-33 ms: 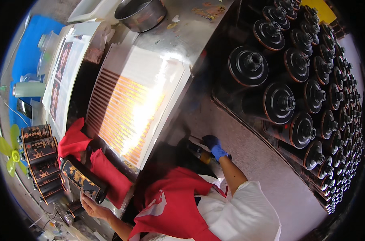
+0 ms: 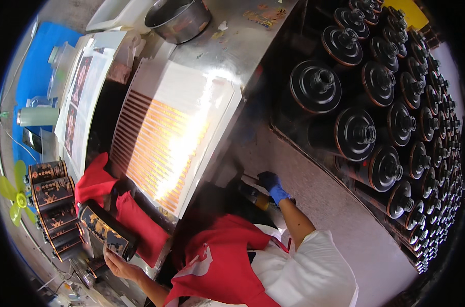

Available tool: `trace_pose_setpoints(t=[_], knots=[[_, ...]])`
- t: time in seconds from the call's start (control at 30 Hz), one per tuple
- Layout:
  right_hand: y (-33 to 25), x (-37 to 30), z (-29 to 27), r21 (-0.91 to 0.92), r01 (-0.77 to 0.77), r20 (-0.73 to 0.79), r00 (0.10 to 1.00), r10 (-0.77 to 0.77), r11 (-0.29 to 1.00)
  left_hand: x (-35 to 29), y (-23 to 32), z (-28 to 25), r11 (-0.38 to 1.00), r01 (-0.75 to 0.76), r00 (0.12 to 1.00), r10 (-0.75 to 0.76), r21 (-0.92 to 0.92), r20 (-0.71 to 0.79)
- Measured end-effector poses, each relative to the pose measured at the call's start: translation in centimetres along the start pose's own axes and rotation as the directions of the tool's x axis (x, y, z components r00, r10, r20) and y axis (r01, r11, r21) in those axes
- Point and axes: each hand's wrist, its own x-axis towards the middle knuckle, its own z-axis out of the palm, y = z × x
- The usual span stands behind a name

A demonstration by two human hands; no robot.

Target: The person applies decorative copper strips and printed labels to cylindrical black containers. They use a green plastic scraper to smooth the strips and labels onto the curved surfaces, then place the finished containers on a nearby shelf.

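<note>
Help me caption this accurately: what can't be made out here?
In the head view:
- Blue-gloved right hand: fingertips lost in shadow, so its grip is unclear.
- Gold-patterned black bottle at the left hand: far side hidden by its own body.
- Gold-striped sheet: partly washed out by glare.
- Dark pot: rim cut by the upper edge.
- Farthest black bottles: too small to count.

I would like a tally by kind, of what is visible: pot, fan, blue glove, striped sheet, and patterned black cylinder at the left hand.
Pot: 1
Green fan: 1
Blue glove, on the right hand: 1
Striped sheet: 1
Patterned black cylinder, at the left hand: 1
Total: 5
</note>
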Motion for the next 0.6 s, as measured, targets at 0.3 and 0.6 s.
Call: trace_pose_setpoints(t=[0.3, 0.6], knots=[[-5.0, 14.4, -1.7, 0.342, -0.019, -0.246, 0.963, 0.109, 0.94, 0.0, 1.1, 0.8, 0.849, 0.427, 0.898, -0.438, -0.31, 0.036], [-6.8, 29.9, 3.6, 0.168, -0.286, 0.008, 0.957, 0.289, 0.943, -1.1, -1.4, 1.0, 0.824, 0.429, 0.797, -0.539, -0.371, -0.273]])
